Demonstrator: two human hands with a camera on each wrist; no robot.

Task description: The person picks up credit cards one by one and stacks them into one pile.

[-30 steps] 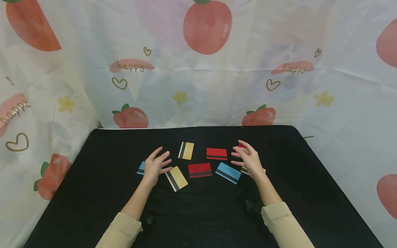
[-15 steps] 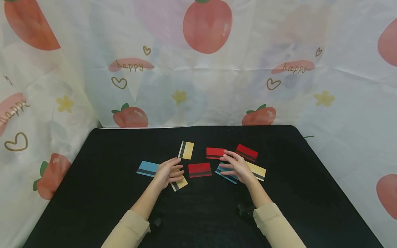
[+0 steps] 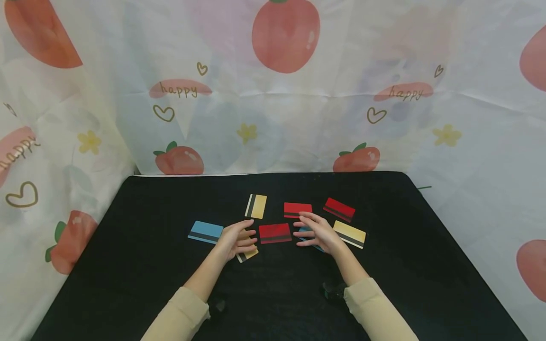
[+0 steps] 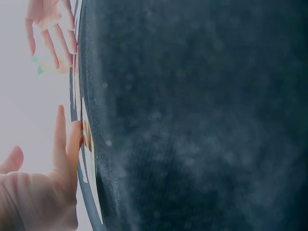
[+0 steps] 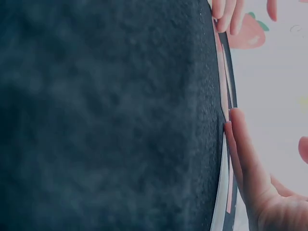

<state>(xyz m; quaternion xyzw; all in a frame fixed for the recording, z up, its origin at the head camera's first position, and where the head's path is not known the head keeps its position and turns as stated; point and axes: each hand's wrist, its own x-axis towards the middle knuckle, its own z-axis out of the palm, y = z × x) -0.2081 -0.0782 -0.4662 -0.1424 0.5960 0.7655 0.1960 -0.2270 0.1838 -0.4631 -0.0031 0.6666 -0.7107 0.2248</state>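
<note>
Red card (image 3: 275, 234) lay on worktop (image 3: 273, 289) between left hand (image 3: 232, 240) and right hand (image 3: 321, 233) — long axis side to side, neither clearly nearer. I saw both spread, over yellow card (image 3: 250, 255) and blue card (image 3: 304, 229) respectively.

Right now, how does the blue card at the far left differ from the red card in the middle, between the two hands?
Colour: the blue card is light blue, the red card bright red. Pose: the blue card slopes down to the right in the head view; the red card lies almost level. Both rest on the black tabletop and have a dark stripe along the near long side.
</note>
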